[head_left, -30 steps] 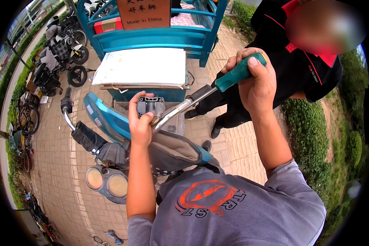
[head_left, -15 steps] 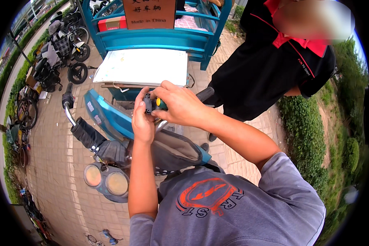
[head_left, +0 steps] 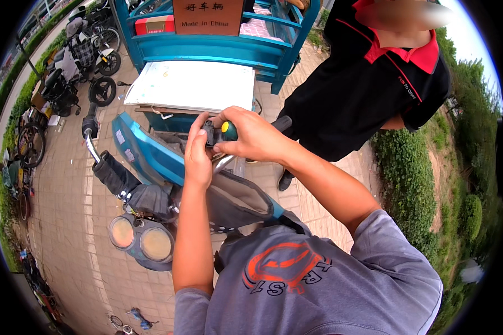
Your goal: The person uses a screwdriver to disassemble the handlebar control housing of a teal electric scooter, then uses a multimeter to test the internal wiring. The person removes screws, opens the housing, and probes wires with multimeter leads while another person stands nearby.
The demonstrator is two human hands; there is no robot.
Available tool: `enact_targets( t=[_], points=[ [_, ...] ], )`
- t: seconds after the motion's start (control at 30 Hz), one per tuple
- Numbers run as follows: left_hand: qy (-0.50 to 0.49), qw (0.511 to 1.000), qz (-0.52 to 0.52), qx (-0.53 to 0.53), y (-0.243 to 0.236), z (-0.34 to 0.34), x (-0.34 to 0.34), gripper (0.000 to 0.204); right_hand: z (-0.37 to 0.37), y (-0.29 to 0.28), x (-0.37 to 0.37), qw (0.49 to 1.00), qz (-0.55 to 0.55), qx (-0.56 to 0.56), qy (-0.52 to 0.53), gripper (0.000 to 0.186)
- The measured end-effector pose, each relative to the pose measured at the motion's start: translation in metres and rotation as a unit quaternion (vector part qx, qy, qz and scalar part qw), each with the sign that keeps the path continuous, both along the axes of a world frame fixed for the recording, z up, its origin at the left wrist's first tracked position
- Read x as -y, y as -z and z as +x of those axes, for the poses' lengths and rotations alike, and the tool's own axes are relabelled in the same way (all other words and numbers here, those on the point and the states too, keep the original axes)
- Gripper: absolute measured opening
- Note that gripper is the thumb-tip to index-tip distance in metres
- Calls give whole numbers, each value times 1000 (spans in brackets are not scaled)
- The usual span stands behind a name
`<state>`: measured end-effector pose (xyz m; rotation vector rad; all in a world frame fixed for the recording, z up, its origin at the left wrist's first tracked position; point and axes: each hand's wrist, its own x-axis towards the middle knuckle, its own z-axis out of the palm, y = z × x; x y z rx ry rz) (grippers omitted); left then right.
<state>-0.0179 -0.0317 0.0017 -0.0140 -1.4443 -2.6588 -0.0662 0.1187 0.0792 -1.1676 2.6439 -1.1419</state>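
My left hand is closed around a small dark plastic piece above the middle of the handlebar area. My right hand grips a green screwdriver handle with its yellow end up, the thumb and fingertips against the dark piece. The screwdriver's shaft is hidden. Beneath both hands runs a chrome handlebar, ending at a black grip on the right. The blue front panel and a padded dark cover sit just below and beside them.
A teal cargo bed bears a white board and an orange sign. A person in black stands at front right. Round lamps sit lower left. Parked two-wheelers line the left; shrubs line the right.
My right hand has swung leftward and down with the screwdriver to meet my left hand. The dark piece has turned on edge. The person in black has shifted slightly left.
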Motion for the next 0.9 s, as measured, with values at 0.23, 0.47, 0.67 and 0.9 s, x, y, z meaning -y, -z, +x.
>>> enact_targets(
  t=[0.23, 0.47, 0.67, 0.9],
  points=[
    [-15, 999, 49, 0, -13, 7, 1, 42, 1, -6, -48, 980, -43, 177, 85, 41],
    [41, 988, -143, 30, -37, 23, -3, 38, 16, 38, -64, 958, -167, 232, -26, 45],
    [-85, 934, -341, 62, -47, 38, -16, 41, 34, 50, -60, 913, -217, 344, -14, 42],
    [-137, 767, -627, -20, -52, 75, -38, 95, 29, 56, -52, 861, -260, 438, 2, 40]
  ],
)
